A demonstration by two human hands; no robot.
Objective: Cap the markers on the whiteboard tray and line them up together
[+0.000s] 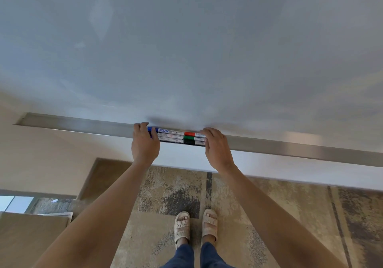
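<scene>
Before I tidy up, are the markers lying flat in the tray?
Yes: the markers lie flat, side by side in the tray.

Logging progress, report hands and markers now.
Left hand and right hand bracket the markers from both ends. Markers lie bunched side by side in tray. Nothing in the way.

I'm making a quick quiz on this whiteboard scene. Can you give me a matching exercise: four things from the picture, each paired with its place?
Things:
1. left hand
2. right hand
3. red cap
4. black cap

Places:
A. nearest row of the marker bundle
B. at the bundle's end with the blue cap
C. row closest to the whiteboard
D. at the bundle's other end, on the tray

Pairs: 1-B, 2-D, 3-C, 4-A
</scene>
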